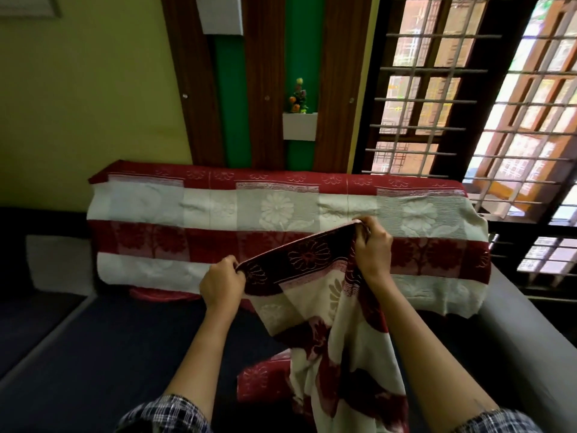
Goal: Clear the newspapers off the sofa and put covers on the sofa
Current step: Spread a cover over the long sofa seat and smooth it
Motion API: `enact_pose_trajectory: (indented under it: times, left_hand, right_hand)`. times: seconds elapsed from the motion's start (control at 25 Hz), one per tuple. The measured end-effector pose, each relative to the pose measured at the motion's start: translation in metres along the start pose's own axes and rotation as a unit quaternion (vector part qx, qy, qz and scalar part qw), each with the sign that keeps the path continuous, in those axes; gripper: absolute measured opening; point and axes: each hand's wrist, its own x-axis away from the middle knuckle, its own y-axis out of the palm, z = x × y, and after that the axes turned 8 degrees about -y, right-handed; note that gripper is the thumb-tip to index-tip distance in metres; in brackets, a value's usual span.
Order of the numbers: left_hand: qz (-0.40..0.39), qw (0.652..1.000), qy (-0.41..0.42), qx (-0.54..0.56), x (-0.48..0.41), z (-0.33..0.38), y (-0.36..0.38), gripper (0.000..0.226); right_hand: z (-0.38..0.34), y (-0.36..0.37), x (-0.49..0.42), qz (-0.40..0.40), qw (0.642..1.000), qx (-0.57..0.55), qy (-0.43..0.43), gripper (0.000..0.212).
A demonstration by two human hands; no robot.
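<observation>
Dark-blue upholstered sofa (pixel 103 345); red-and-cream floral woven cover (pixel 281 214) draped over its backrest; second red-and-cream floral cover (pixel 331 323) hanging down to the seat, top edge stretched between left hand (pixel 222 282) and right hand (pixel 373 248); fingers (pixel 231 263) of both hands curled tight, pinching that edge.

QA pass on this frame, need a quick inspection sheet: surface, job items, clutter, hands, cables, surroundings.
Surface: dark sofa seat, grey armrest at right.
Job's things: backrest cover, red-and-white floral, draped over the sofa back; second cover held up by its top edge, the rest hanging down. Newspapers: nothing seen.
Clutter: nothing seen.
Hands: left hand and right hand each grip the second cover's edge.
Cables: nothing seen.
Surroundings: yellow-green wall, flower ornament on a small shelf, grilled window.
</observation>
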Motion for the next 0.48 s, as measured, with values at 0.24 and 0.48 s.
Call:
enact_pose_trajectory:
  times: [0.24,0.48]
  left_hand:
    - [0.052,0.969,-0.102,0.218,0.022,-0.09,-0.075,0.018]
    - [0.071,0.906,-0.138,0.393,0.064,-0.199,-0.174,0.022]
  right_hand:
    - [-0.089,0.021,0.074,-0.017,0.999,0.007,-0.03,0.019]
    - [-0.195,0.036,0.185,-0.008,0.993,0.04,-0.113,0.016]
